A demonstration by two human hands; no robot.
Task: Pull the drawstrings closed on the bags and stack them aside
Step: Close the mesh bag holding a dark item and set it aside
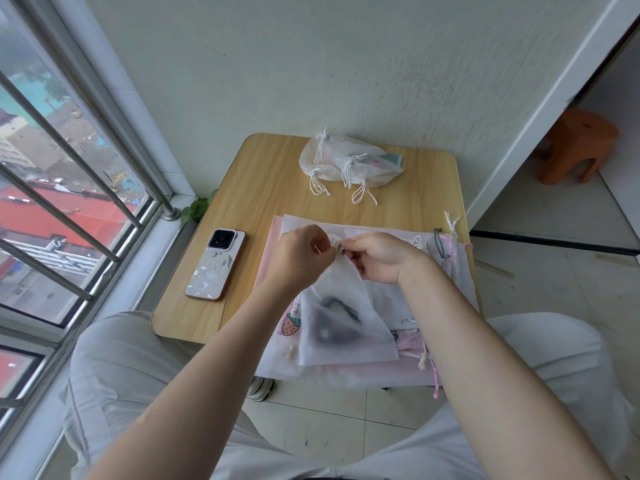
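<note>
A white translucent drawstring bag (343,323) with a dark shape inside lies on a pile of flat bags (381,372) at the near right of the small wooden table (263,181). My left hand (299,252) pinches the white drawstring (335,241) at the bag's gathered mouth. My right hand (381,256) grips the bunched top of the same bag just beside it. A heap of closed white bags (349,161) with knotted cords rests at the table's far edge, against the wall.
A phone (216,265) in a patterned case lies on the table's left side. A barred window (69,188) runs along the left, with a small green plant (199,207) by the sill. An orange stool (578,143) stands beyond the doorway at right. My knees flank the table.
</note>
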